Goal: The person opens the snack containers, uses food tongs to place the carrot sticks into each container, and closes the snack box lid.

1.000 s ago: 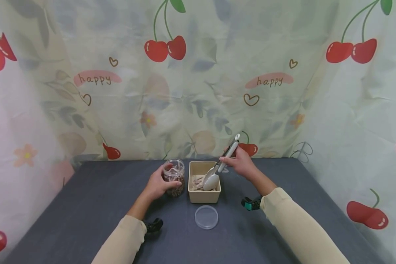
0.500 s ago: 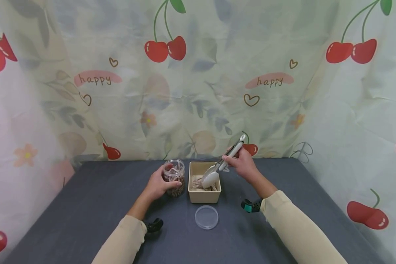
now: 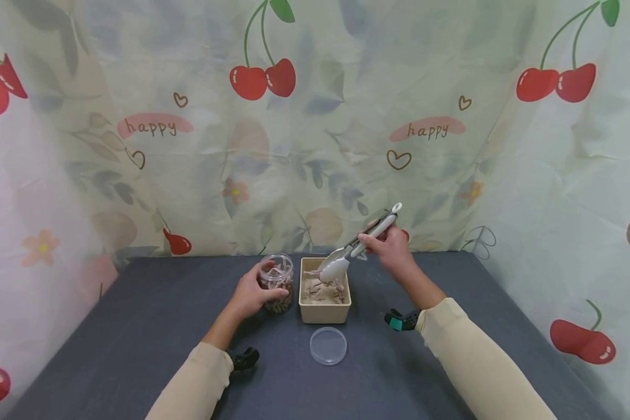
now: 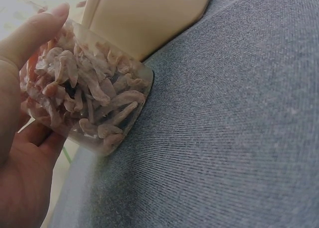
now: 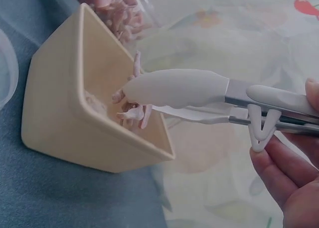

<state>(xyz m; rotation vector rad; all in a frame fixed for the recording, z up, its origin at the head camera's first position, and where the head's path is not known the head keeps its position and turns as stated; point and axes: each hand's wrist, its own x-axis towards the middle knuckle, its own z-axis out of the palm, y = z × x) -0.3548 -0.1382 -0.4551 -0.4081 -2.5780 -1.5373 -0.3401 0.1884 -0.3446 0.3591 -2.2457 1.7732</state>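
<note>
My left hand (image 3: pixel 253 290) grips a clear jar (image 3: pixel 280 287) from its left side, thumb across the near wall. Pinkish-brown shrivelled pieces (image 4: pixel 94 88) fill much of the jar, which stands on the table. Just right of it stands a beige rectangular box (image 3: pixel 325 314) with more such pieces (image 3: pixel 324 291) over its floor. My right hand (image 3: pixel 395 252) holds white-handled tongs (image 3: pixel 373 236) slanting down to the left. Several pieces (image 5: pixel 133 113) stick out between the white tong heads, close above the box's rim in the right wrist view.
A clear round lid (image 3: pixel 328 346) lies on the dark blue-grey table cover (image 3: pixel 163 338) in front of the box. Behind the table hangs a curtain (image 3: pixel 315 146) printed with cherries, and it also runs along both sides. Each wrist wears a black camera mount.
The right hand has raised the tongs and tipped them further right, their heads rising from the box's floor toward its far rim. The left hand and jar have stayed in place.
</note>
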